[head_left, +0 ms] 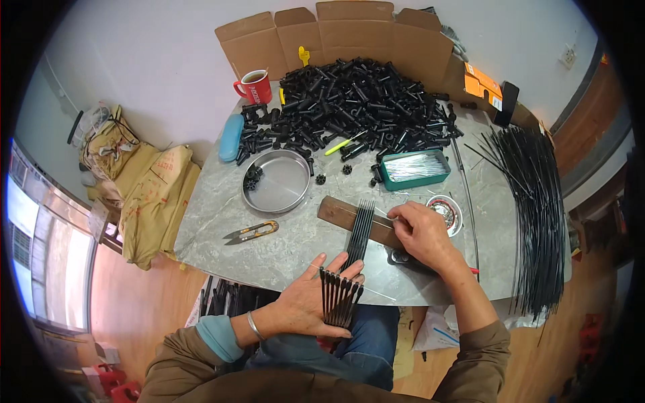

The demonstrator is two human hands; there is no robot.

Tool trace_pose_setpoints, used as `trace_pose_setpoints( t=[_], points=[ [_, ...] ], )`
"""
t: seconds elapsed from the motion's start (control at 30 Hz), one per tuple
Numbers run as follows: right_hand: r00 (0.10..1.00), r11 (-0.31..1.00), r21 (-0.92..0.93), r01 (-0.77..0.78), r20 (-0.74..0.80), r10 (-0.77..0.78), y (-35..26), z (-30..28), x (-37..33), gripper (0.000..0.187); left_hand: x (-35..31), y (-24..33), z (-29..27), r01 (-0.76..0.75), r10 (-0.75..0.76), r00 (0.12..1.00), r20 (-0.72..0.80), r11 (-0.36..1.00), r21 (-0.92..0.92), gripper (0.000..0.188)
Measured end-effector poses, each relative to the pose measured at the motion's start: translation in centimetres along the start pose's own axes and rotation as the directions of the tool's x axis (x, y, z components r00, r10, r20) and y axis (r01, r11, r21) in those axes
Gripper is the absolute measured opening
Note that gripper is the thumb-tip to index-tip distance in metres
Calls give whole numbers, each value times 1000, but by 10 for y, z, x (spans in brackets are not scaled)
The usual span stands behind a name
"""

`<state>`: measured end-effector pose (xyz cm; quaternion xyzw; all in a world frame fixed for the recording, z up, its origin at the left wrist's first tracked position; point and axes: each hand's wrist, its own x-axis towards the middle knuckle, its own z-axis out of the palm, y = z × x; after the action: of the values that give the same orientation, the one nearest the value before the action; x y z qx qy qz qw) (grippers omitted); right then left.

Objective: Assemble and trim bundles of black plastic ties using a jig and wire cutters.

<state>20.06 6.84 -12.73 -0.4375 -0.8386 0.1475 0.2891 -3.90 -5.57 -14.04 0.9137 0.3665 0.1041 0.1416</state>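
Observation:
My left hand (302, 305) is closed around a fan of thin black strips. Their dark, knobbed ends (341, 285) lie across the hand. Beyond the fingers, a row of black strips (361, 232) with pale tips rests over a brown wooden block (336, 212). How the two parts of the bundle join is hidden by the fingers. Over the block's right end, my right hand (426, 235) pinches what looks like a thin silvery wire (381, 211). Just beyond it stands a small white-rimmed bowl (457, 221) with shiny bits inside.
A green box (383, 176) holds silvery wires. Black tubular parts (363, 101) are heaped before cardboard (356, 30). A round metal tray (282, 185), thread snips (252, 232), a blue case (231, 138) and a red mug (255, 88) stand left; long black strips (537, 221) lie right.

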Motion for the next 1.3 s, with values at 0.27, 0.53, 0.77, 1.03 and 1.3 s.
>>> trace_pose_setpoints(
  t=[0.27,0.53,0.77,1.03,1.3],
  points=[
    [997,998,-18,67,-46,-68,4,1,-2,16,3,0,2,-3,3,1000,18,999,40,95],
    [994,996,-19,83,-64,-84,8,3,-1,16,4,0,3,-2,2,1000,18,1000,25,95],
    [991,996,-13,85,-105,-86,8,4,-5,15,4,2,2,1,-1,1000,0,1000,15,96],
    [991,995,-26,99,-89,-101,9,5,-3,14,4,2,3,1,-1,1000,4,1000,6,97],
    [968,967,-143,212,-107,-228,11,2,3,12,4,1,3,0,0,1000,-4,1000,16,97]
  ],
)
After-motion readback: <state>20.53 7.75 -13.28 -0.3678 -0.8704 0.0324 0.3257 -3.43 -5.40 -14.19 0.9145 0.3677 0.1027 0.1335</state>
